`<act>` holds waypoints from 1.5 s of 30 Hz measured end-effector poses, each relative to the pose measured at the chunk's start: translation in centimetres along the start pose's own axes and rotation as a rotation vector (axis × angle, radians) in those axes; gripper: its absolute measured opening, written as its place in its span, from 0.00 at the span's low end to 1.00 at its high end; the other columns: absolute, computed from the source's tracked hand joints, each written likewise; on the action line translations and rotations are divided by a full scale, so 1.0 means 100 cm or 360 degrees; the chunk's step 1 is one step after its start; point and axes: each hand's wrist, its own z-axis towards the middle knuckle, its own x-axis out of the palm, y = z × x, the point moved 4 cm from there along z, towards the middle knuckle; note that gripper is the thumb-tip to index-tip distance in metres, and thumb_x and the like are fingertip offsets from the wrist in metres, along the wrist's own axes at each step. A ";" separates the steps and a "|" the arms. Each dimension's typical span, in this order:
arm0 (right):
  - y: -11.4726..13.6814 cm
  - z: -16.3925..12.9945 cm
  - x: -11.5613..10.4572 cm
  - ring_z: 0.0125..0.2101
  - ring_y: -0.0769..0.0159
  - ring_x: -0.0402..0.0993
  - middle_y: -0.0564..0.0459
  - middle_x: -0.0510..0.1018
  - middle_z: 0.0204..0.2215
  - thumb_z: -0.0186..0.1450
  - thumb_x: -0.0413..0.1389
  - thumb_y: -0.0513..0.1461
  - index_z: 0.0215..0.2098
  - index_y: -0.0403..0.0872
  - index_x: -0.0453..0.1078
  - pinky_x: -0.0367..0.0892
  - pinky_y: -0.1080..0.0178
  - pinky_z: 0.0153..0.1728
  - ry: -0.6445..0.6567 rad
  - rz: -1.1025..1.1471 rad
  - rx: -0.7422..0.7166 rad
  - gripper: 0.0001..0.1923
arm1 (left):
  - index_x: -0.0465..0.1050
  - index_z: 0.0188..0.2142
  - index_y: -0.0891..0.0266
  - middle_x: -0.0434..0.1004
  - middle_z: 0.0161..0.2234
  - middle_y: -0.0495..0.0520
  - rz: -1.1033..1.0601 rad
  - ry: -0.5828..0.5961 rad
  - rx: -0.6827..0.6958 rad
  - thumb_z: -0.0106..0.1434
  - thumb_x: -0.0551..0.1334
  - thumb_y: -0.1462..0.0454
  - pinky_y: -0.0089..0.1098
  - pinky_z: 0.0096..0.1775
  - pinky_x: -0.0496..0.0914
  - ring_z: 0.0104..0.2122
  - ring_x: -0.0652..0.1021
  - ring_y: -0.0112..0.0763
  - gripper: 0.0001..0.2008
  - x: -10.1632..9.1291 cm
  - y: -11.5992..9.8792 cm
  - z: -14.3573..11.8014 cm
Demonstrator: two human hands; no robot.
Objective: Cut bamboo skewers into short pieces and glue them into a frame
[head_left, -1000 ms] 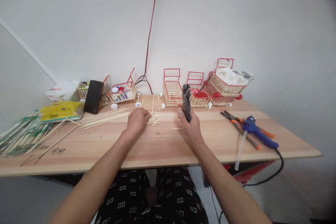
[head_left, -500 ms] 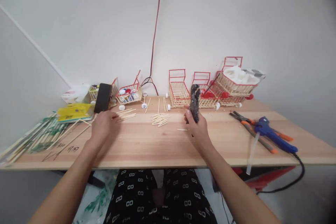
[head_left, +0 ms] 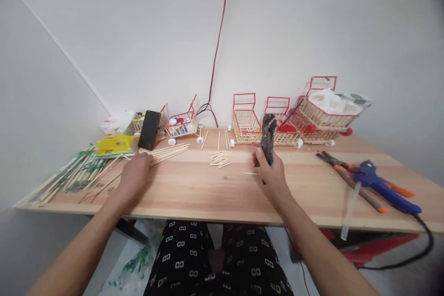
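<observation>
Left hand [head_left: 137,171] is at the near ends of the long sticks [head_left: 171,151], which slant rightward on the table [head_left: 201,194]; can't tell if it's pinching any. Right hand [head_left: 272,166], farther off, grips a black tool [head_left: 267,138].

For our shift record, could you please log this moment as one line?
left hand: at long wooden sticks | right hand: gripping black pliers | short wooden sticks: heaped between hands

A dark hand tool [head_left: 268,136] stands nearly upright, head up, in the right grip [head_left: 274,172], above the surface [head_left: 201,194]. Slender, pale long sticks [head_left: 171,152] lie loosely bunched, roughly parallel, their left ends at the left grip [head_left: 136,171].
</observation>
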 end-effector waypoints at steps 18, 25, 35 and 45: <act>0.020 -0.013 0.018 0.28 0.67 0.66 0.53 0.71 0.29 0.62 0.55 0.48 0.41 0.45 0.69 0.63 0.65 0.31 0.0455 0.0025 -0.0144 0.16 | 0.67 0.31 0.65 0.80 0.29 0.57 -0.2610 0.0855 0.0080 0.54 0.67 0.56 0.27 0.32 0.63 0.27 0.74 0.28 0.15 -0.005 -0.155 -0.014; 0.009 -0.005 0.014 0.24 0.68 0.65 0.56 0.70 0.23 0.59 0.57 0.49 0.34 0.45 0.69 0.62 0.65 0.28 0.0422 0.0099 0.0015 0.15 | 0.68 0.30 0.66 0.80 0.27 0.58 -0.2870 0.1160 0.0152 0.51 0.70 0.56 0.27 0.31 0.64 0.25 0.75 0.27 0.17 0.007 -0.218 -0.008; 0.001 0.002 0.012 0.20 0.70 0.64 0.57 0.69 0.17 0.56 0.59 0.51 0.23 0.45 0.65 0.62 0.66 0.24 0.0337 0.0300 0.0255 0.18 | 0.77 0.37 0.69 0.81 0.35 0.64 -0.3037 0.1570 0.0065 0.55 0.68 0.57 0.32 0.39 0.68 0.34 0.79 0.33 0.17 0.008 -0.220 -0.021; 0.000 0.002 0.011 0.20 0.70 0.64 0.57 0.69 0.17 0.55 0.60 0.51 0.23 0.45 0.65 0.63 0.65 0.24 0.0290 0.0338 0.0311 0.19 | 0.78 0.38 0.68 0.81 0.36 0.64 -0.3066 0.1630 0.0040 0.56 0.67 0.57 0.32 0.39 0.68 0.35 0.80 0.35 0.16 0.009 -0.226 -0.024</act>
